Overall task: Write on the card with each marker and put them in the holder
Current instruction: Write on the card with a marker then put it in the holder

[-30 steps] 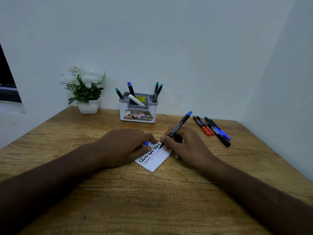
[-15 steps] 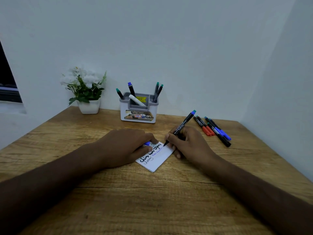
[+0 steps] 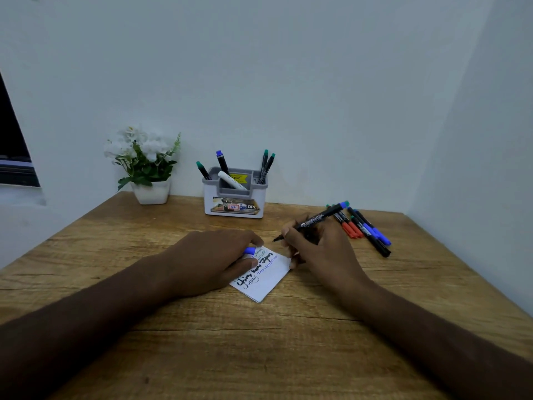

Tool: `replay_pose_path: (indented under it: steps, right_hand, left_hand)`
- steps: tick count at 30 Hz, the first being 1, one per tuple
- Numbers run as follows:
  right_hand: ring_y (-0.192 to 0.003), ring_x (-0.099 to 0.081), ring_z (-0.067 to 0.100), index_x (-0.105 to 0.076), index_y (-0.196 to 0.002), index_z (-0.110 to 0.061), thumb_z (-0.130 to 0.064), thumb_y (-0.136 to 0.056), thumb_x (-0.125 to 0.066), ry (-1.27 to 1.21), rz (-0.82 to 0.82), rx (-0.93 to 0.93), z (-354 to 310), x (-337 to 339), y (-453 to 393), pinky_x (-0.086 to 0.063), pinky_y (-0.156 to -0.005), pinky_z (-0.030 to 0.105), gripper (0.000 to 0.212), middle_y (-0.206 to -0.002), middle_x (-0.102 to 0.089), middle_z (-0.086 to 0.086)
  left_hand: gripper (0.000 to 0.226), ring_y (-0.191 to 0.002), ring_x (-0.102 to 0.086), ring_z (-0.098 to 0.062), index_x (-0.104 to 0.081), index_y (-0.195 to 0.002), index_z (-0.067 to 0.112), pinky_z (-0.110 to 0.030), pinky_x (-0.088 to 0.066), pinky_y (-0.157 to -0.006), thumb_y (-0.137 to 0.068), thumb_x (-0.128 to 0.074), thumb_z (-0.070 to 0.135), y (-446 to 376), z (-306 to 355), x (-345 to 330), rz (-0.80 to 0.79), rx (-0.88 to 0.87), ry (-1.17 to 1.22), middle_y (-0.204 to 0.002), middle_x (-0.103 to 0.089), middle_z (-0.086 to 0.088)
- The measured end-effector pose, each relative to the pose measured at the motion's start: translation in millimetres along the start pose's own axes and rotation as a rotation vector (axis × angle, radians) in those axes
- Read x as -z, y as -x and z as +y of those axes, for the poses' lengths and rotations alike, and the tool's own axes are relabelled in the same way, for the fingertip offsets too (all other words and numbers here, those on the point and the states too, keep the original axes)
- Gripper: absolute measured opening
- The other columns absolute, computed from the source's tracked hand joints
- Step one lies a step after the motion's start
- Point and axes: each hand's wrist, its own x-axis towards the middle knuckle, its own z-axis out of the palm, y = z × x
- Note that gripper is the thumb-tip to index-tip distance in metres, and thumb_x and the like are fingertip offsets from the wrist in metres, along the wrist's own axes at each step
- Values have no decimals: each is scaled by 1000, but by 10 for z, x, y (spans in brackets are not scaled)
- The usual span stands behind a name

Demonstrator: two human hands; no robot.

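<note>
Marker lifted off card; five in holder.

Home desk corner: wooden desk, potted flowers, marker holder.

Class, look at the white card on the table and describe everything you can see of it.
The card is a small white rectangle, apparently paper or thin card, lying flat on the wooden table, turned at an angle to the table edge. Several lines of handwriting cross it in thick black and thinner blue ink. The left hand rests on its left part, holding a blue cap. The right hand touches its right corner and holds a marker with the tip off the card.
</note>
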Motion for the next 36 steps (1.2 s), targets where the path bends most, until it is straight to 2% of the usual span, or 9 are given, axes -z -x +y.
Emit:
replay_pose_path:
  steps: [3, 8, 11, 17, 21, 24, 29, 33, 36]
  right_hand:
    - [-72, -74, 23, -75, -102, -2, -9, -98, -73, -302, -78, -76, -63, -22, 28, -66, -70, 37, 8, -84, -79, 14]
    - [-77, -75, 24, -77, -100, 5, 5, -98, -64, -475, -143, -149, -71, -31, 48, -67, -73, 33, 14, -86, -78, 19]
    - [-78, -75, 23, -78, -99, 4, 7, -96, -65, -433, -167, -151, -71, -38, 54, -66, -76, 36, 14, -87, -79, 17]
    - [-78, -78, 29, -77, -103, -4, -2, -94, -74, -299, -175, -135, -86, -45, 69, -66, -83, 42, 10, -87, -81, 20]
    - [-81, -79, 25, -80, -106, -9, -8, -91, -81, -241, -207, -118, -83, -35, 72, -66, -82, 36, 15, -90, -83, 14]
    - [-81, -77, 15, -84, -104, -13, -11, -89, -84, -170, -299, -45, -98, -29, 80, -65, -79, 32, 16, -97, -84, 6]
    - [-80, -74, 26, -78, -119, -14, -46, -101, -57, -319, -342, -116, -139, -61, 82, -63, -76, 33, 43, -96, -79, 24]
    - [-79, -71, 20, -66, -115, -8, -33, -113, -42, -128, -355, -82, -145, -115, 109, -60, -76, 30, 35, -94, -76, 24]
    - [-75, -70, 11, -70, -100, -3, -30, -114, -37, -37, -354, -94, -166, -125, 126, -58, -74, 21, 45, -85, -78, 10]
  left_hand:
    - [48, -119, -55, 0, -34, -151, 44, -23, -39, -77, -106, -42, 56, -9, -6, -20, 12, 3, 7, -144, -57, 20]
    - [49, -112, -54, 2, -34, -150, 47, -24, -43, -79, -104, -47, 57, -14, -50, -68, 41, 7, 54, -141, -58, 21]
    - [49, -99, -44, 7, -35, -149, 49, -23, -38, -73, -103, -49, 57, -12, -63, -91, 54, 19, 81, -134, -59, 23]
    - [50, -98, -47, 6, -34, -150, 48, -24, -44, -76, -104, -49, 56, -26, -59, -90, 45, 1, 93, -131, -58, 23]
    - [51, -96, -46, 7, -33, -150, 47, -22, -43, -75, -103, -50, 56, -29, -83, -105, 50, -10, 82, -132, -59, 21]
    - [51, -105, -53, 3, -34, -150, 46, -28, -51, -84, -103, -49, 58, -22, -92, -105, 50, -14, 84, -133, -60, 20]
    - [45, -97, -55, 0, -37, -144, 44, -25, -47, -73, -103, -50, 56, -14, -90, -108, 86, -25, 60, -114, -62, 21]
    - [46, -71, -54, -5, -35, -145, 40, -29, -42, -59, -103, -51, 54, -29, -11, -95, 141, -29, -58, -76, -57, 13]
    - [43, -63, -47, -8, -32, -144, 38, -30, -35, -54, -105, -49, 46, -43, 73, -76, 171, -10, -114, -66, -46, 11]
